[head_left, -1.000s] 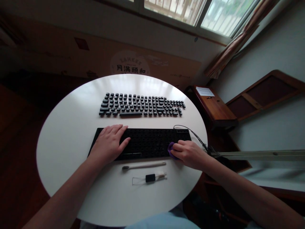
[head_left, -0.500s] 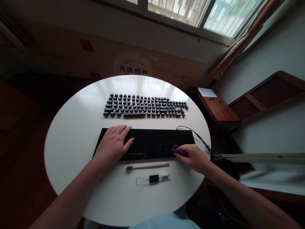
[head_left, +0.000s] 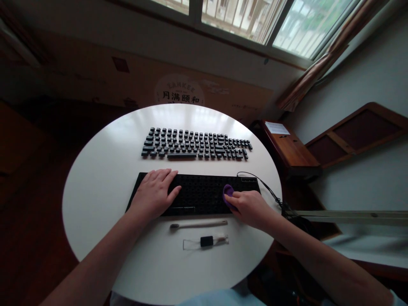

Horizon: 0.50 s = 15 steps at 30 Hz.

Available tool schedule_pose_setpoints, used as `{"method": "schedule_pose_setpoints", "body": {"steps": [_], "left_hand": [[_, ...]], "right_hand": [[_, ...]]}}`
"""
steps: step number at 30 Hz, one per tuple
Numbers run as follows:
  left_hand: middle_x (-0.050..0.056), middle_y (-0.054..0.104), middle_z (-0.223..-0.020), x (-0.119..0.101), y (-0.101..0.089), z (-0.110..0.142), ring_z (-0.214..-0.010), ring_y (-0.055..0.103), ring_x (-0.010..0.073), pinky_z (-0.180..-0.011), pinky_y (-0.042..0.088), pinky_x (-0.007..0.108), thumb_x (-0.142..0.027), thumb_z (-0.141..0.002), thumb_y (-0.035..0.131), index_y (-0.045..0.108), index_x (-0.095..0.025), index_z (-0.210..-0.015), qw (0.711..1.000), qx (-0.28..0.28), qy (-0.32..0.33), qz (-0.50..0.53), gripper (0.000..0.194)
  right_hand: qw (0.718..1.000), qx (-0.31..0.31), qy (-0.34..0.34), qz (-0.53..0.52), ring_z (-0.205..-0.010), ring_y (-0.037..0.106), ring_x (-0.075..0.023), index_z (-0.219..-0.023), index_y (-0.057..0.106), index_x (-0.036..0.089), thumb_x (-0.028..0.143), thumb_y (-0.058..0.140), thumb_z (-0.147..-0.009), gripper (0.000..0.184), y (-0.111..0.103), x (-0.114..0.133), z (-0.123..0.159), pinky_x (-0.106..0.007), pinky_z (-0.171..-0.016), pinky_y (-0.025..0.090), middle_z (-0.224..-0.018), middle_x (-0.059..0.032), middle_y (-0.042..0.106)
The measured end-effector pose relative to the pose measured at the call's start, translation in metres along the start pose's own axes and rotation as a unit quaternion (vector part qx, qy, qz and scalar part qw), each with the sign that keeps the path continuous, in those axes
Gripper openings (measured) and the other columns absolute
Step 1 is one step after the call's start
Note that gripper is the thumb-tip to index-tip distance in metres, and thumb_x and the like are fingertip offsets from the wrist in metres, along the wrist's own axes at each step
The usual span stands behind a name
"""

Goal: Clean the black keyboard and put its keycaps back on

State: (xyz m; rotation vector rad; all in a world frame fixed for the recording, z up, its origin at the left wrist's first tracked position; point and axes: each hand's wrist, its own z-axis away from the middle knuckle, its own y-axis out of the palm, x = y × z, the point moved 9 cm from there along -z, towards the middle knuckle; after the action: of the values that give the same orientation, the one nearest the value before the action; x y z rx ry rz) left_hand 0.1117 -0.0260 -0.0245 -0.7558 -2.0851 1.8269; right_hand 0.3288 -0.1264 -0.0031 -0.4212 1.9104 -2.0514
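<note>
A black keyboard [head_left: 200, 191] with its keycaps off lies across the white table. My left hand [head_left: 154, 191] rests flat on its left end, fingers stretched and thumb apart. Pinched in my right hand [head_left: 250, 206] is a purple cloth [head_left: 227, 194], pressed against the right part of the keyboard. Beyond the keyboard, loose black keycaps [head_left: 194, 144] stand in rows in keyboard layout. On the near side lie a toothbrush [head_left: 200, 224] and, closer to me, a wire keycap puller [head_left: 206, 241] with a black middle.
The round white table [head_left: 98, 182] carries everything. A black cable [head_left: 267, 185] runs from the keyboard's upper right over the table's right edge. Past that edge stands a wooden cabinet [head_left: 291, 148] with a paper [head_left: 277, 128] on top.
My right hand has shifted slightly left and up over the keyboard, and the purple cloth now stands more upright in its fingers. My left hand stays in place. The whole view has tilted a little.
</note>
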Motion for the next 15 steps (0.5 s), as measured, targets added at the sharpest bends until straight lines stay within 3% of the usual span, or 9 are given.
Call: {"method": "schedule_pose_setpoints", "body": {"steps": [4,7,11,15], "left_hand": [[0.014,0.058,-0.142,0.0,0.001,0.0,-0.132,0.049,0.0317,-0.115,0.028,0.047,-0.048,-0.098,0.039,0.054,-0.015,-0.142,1.0,-0.002,-0.001,-0.003,0.057],[0.014,0.058,-0.141,0.001,0.001,0.0,-0.131,0.05,0.0312,-0.115,0.029,0.047,-0.049,-0.098,0.039,0.054,-0.016,-0.142,1.0,-0.007,0.0,-0.002,0.056],[0.013,0.058,-0.142,0.002,0.002,0.0,-0.132,0.049,0.0308,-0.116,0.028,0.047,-0.049,-0.098,0.039,0.054,-0.017,-0.141,1.0,-0.008,-0.001,0.006,0.055],[0.014,0.058,-0.142,0.002,0.001,0.0,-0.132,0.049,0.0315,-0.117,0.027,0.047,-0.049,-0.098,0.039,0.055,-0.017,-0.141,1.0,-0.007,-0.004,0.012,0.056]], "right_hand": [[0.998,0.05,-0.006,-0.035,-0.066,0.066,-0.0155,-0.094,0.076,0.022,0.024,0.062,-0.091,0.014,-0.005,0.003,0.004,-0.029,-0.056,0.031,-0.086,-0.0028,0.076],[0.997,0.057,0.03,-0.048,-0.065,0.066,-0.0164,-0.083,0.076,0.021,0.025,0.062,-0.091,0.017,-0.007,-0.008,0.009,-0.028,-0.056,0.032,-0.08,-0.0047,0.075],[0.986,-0.015,0.102,-0.129,-0.067,0.064,-0.0171,-0.081,0.074,0.021,0.03,0.057,-0.094,0.023,-0.016,-0.04,0.026,-0.027,-0.059,0.038,-0.077,-0.0035,0.072],[0.948,-0.106,0.182,-0.239,-0.062,0.06,-0.0165,-0.076,0.069,0.019,0.038,0.052,-0.097,0.033,-0.021,-0.071,0.053,-0.027,-0.057,0.041,-0.069,-0.002,0.068]]}}
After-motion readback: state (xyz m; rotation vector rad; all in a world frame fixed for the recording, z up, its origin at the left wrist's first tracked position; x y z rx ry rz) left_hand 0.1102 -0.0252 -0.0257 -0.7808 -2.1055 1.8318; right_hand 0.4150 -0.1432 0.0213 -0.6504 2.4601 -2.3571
